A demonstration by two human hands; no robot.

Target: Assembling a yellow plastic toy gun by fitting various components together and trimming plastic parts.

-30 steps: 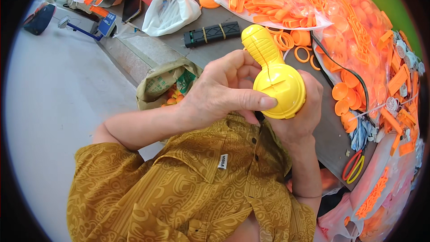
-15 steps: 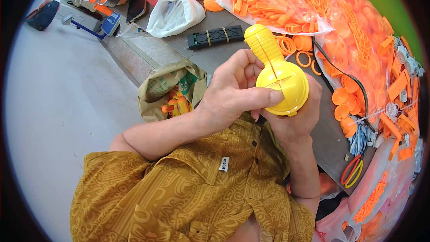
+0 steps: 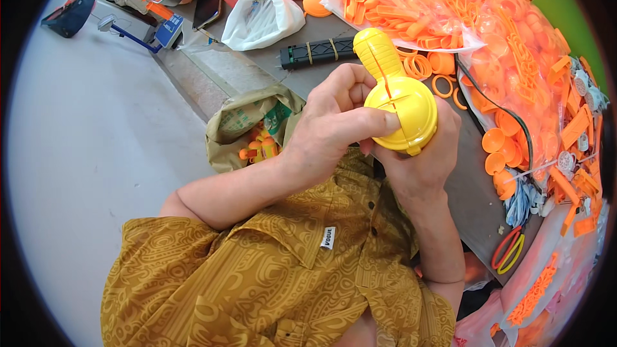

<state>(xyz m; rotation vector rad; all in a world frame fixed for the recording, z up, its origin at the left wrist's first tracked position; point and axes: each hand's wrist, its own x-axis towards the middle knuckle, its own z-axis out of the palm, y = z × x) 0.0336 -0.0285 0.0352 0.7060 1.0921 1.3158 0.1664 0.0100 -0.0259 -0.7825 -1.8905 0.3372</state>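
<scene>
Above my lap I hold a yellow plastic toy shell (image 3: 416,110) with a round, domed body and a ribbed handle pointing away from me. A seam splits it lengthwise, and a thin dark orange gap shows along the handle. My left hand (image 3: 331,119) is closed on its left side, the thumb pressed on the dome beside the seam. Cupped round the body from below and the right, my right hand (image 3: 427,164) has most of its fingers hidden behind the shell. What lies inside the shell cannot be seen.
On the grey table (image 3: 472,196) lie a black banded tool (image 3: 318,53), a white pouch (image 3: 263,19), orange rings (image 3: 443,85) and scissors (image 3: 509,250). Bags of orange parts (image 3: 411,6) crowd the right. An open sack (image 3: 225,125) holding small orange-yellow pieces stands left of my arm.
The left thumb has shifted slightly up and left on the dome, and the shell has tilted a little. The gap along the handle looks somewhat wider. The whole view has shifted slightly.
</scene>
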